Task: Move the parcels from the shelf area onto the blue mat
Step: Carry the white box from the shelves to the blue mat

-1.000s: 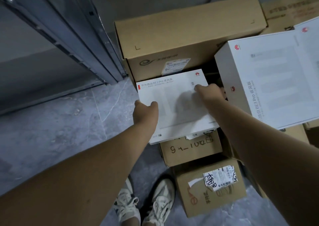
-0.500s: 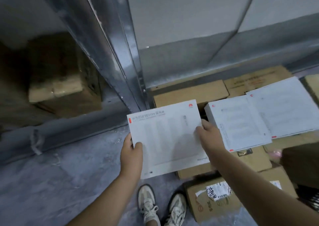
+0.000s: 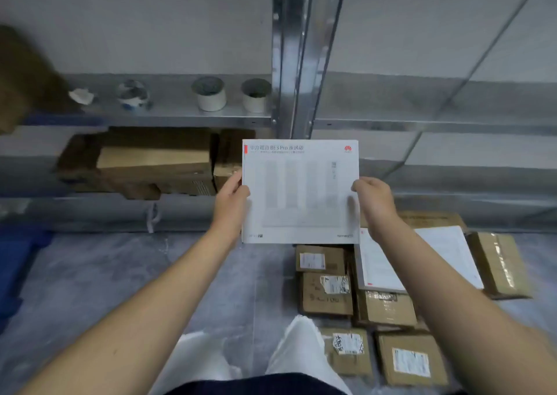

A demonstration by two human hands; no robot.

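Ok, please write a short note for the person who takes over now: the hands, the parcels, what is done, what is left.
Left hand grips the left edge of the white box; right hand grips its right edge. The box is held up in the air, in front of the metal shelf post.
More parcels lie on the floor at the right: brown cartons and another white box.
Something blue shows at the far left; possibly the mat.
Done: one box lifted. Left: put it on the mat, then move the others.
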